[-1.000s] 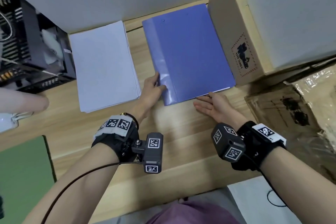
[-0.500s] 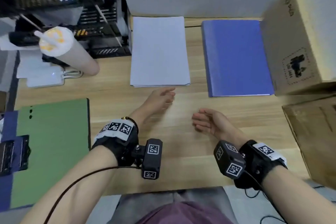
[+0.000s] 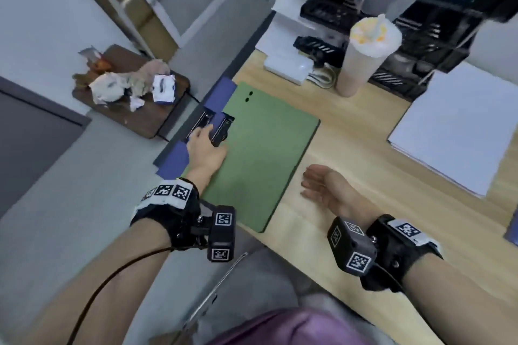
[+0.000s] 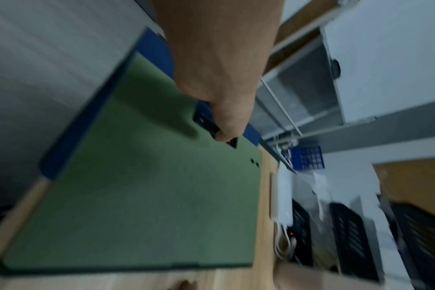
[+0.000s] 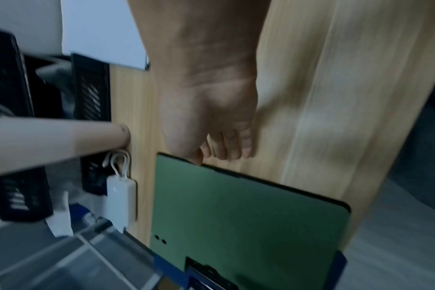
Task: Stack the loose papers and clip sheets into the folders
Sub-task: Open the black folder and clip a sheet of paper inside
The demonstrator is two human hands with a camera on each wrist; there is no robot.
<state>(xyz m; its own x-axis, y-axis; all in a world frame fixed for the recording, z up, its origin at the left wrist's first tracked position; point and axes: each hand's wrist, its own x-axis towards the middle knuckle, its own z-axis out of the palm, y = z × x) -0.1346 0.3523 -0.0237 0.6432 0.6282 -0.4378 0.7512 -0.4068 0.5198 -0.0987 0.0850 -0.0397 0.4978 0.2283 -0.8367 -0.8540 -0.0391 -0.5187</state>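
A green folder lies at the table's left end on top of a blue folder whose edge sticks out past the table. Black clips sit on their left edge. My left hand reaches over the green cover, its fingers curled onto a black clip; the wrist view is blurred. My right hand hangs relaxed just right of the folder, thumb at the green folder's edge, holding nothing. A stack of white papers lies at the far right.
A tall drink cup with a straw stands behind the folder, beside a white power adapter and black crates. A low side table with crumpled rubbish stands left of the desk. Another blue folder's corner shows at the right edge.
The view has swung left from the blue folder and papers to the green folder. Both hands moved left; my left hand now reaches the black clip, my right hand is beside the green folder.
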